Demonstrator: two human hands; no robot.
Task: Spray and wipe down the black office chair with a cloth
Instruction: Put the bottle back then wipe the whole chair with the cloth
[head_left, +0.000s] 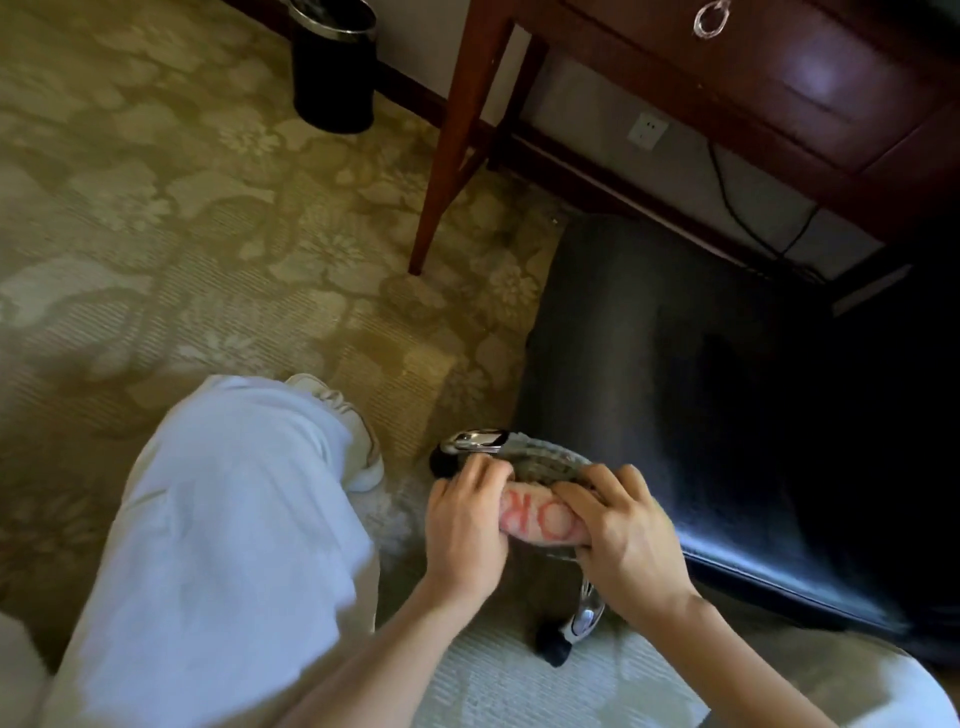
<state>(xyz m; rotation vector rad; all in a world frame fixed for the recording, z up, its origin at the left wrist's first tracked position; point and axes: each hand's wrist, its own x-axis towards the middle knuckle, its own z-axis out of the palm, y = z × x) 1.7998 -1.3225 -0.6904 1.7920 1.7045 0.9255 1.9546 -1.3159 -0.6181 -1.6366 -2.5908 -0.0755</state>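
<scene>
Left hand (465, 525) and right hand (618, 540) are both gripping the cloth (540, 519) bunched over the chair's chrome leg (478, 439) between them, black seat (675, 364) just beyond the right; hard rubbing is risking the castor (553, 649) rolling, cloth slipping

The left hand (467, 525) and the right hand (623, 540), gripping the cloth (540, 517), sit in a narrow gap. The trouser leg (223, 519) is close on the left, and the black seat (675, 364) overhangs on the right. Beyond them the carpet (156, 234) lies open up to the waste bin (332, 67) and the desk leg (457, 135). The desk (779, 78) stands over the seat's far side.
</scene>
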